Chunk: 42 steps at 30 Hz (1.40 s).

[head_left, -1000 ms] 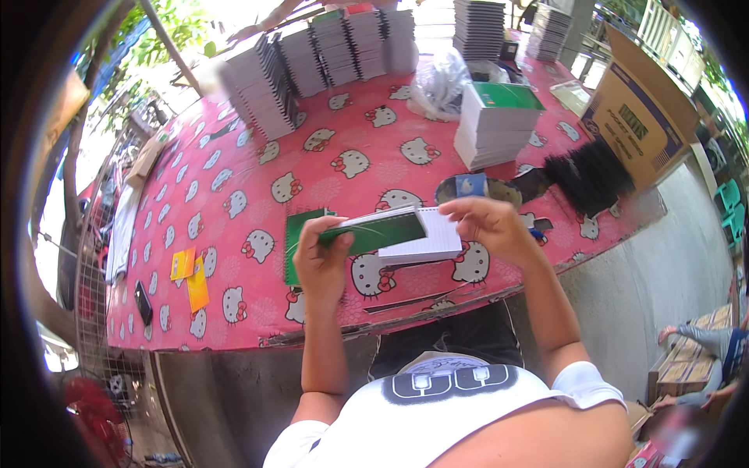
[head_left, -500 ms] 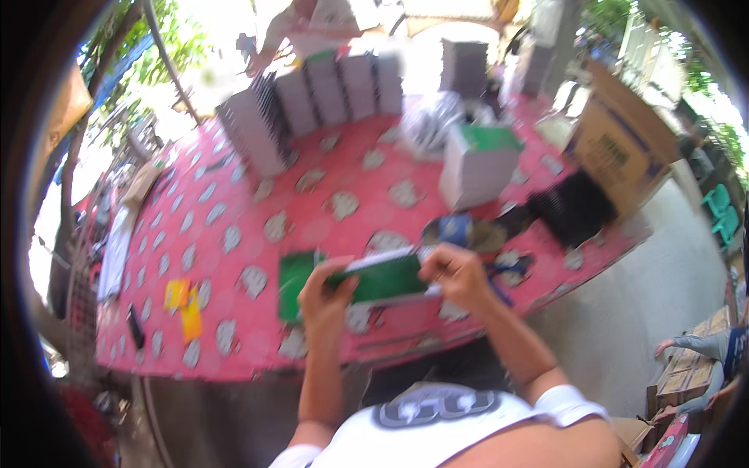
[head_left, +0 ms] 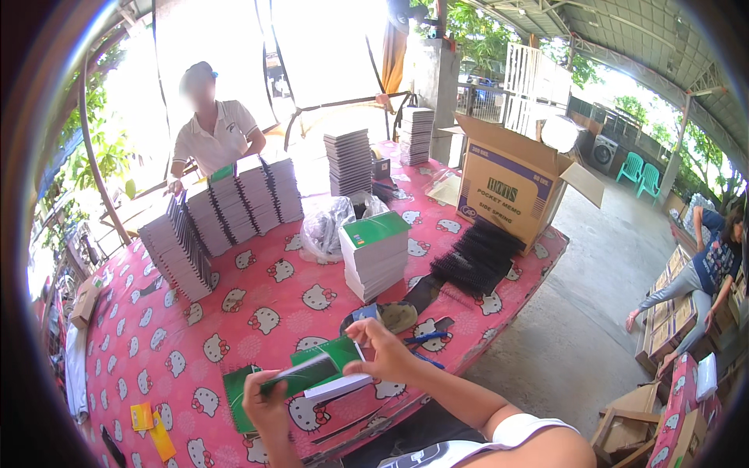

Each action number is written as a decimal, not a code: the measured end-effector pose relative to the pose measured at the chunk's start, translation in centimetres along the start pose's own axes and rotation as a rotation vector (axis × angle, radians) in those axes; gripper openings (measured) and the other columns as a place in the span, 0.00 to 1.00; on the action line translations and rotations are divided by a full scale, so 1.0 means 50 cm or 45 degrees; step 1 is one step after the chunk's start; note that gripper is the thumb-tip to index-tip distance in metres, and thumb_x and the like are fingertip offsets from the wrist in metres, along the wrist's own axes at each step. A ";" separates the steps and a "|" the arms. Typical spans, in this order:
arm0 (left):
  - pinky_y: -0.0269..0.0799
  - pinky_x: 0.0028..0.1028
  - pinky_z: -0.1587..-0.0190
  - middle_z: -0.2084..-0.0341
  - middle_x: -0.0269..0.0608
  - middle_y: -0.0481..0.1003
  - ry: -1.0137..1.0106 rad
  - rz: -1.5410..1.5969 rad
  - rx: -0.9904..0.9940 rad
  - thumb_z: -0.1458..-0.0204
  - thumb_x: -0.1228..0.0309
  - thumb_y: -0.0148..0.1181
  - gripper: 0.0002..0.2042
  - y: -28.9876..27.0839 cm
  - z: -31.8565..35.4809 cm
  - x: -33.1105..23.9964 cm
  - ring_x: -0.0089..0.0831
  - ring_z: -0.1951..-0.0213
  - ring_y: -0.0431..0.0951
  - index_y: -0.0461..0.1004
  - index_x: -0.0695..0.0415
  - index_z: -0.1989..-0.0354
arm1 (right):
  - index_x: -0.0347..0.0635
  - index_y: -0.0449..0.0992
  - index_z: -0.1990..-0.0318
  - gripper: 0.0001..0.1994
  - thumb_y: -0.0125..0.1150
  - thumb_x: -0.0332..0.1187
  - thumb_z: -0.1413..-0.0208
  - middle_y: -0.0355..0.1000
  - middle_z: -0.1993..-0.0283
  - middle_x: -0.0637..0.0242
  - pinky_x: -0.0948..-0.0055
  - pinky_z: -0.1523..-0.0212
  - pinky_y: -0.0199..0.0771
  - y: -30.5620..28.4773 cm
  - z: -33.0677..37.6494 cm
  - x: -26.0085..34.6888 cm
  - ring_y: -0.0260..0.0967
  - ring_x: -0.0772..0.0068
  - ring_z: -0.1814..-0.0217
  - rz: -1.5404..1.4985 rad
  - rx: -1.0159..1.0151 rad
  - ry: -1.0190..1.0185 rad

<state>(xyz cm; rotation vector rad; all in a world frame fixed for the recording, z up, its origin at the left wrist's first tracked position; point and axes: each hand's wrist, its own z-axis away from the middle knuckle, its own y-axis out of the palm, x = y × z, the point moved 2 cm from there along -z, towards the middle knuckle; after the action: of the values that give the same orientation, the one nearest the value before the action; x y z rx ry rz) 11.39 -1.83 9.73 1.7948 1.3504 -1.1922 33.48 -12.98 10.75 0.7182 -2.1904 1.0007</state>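
Observation:
I hold a small green-covered notebook with white pages just above the near edge of the pink cartoon-cat tablecloth. My left hand grips its left end, where a black spiral binding runs. My right hand pinches its right end. Under it a flat green cover lies on the cloth. A stack of green-topped notebooks stands behind my hands.
Rows of bound notebooks lean along the far left. A pile of black spiral coils, a large cardboard box and a clear plastic bag sit right and centre. One person stands across the table, another crouches far right.
The view has tilted up from the table, so the far side and the people show. Both hands keep hold of the green notebook, which sits lower in the picture.

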 end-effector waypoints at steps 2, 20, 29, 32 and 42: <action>0.67 0.22 0.58 0.66 0.37 0.71 -0.009 0.057 0.113 0.56 0.86 0.63 0.10 0.026 0.004 0.013 0.25 0.62 0.72 0.74 0.61 0.65 | 0.39 0.65 0.59 0.17 0.68 0.29 0.50 0.67 0.64 0.65 0.72 0.61 0.69 0.014 -0.002 0.034 0.67 0.73 0.63 -0.292 0.034 -0.183; 0.58 0.41 0.46 0.67 0.38 0.78 0.385 -0.589 0.188 0.58 0.71 0.68 0.06 0.142 -0.002 -0.030 0.35 0.59 0.73 0.79 0.55 0.71 | 0.37 0.68 0.63 0.16 0.70 0.24 0.58 0.69 0.68 0.62 0.67 0.62 0.70 0.056 0.015 -0.064 0.70 0.63 0.65 -0.057 0.089 -0.202; 0.51 0.44 0.43 0.75 0.28 0.78 0.411 -0.583 0.115 0.56 0.69 0.67 0.03 0.155 -0.010 -0.021 0.29 0.67 0.73 0.79 0.51 0.74 | 0.42 0.76 0.66 0.13 0.70 0.38 0.57 0.69 0.63 0.56 0.60 0.56 0.72 -0.255 0.027 -0.382 0.69 0.54 0.57 1.122 -0.204 0.429; 0.50 0.44 0.42 0.76 0.28 0.78 0.412 -0.586 0.099 0.56 0.69 0.68 0.03 0.158 -0.009 -0.020 0.29 0.67 0.73 0.79 0.51 0.74 | 0.41 0.74 0.64 0.12 0.66 0.36 0.53 0.68 0.61 0.54 0.59 0.55 0.72 -0.271 0.025 -0.432 0.69 0.51 0.55 1.090 -0.039 0.542; 0.55 0.38 0.45 0.74 0.30 0.79 0.467 -0.646 0.083 0.58 0.68 0.69 0.06 0.150 -0.008 -0.030 0.29 0.65 0.73 0.80 0.52 0.71 | 0.43 0.79 0.57 0.11 0.64 0.30 0.50 0.72 0.64 0.55 0.63 0.60 0.74 -0.195 -0.030 -0.233 0.73 0.53 0.61 0.725 -0.076 0.288</action>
<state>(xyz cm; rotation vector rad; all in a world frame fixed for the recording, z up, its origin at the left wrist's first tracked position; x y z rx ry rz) 18.49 -4.42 10.82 1.8359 2.0931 -1.1968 48.33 -14.77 7.64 -0.0657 -2.2500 1.2109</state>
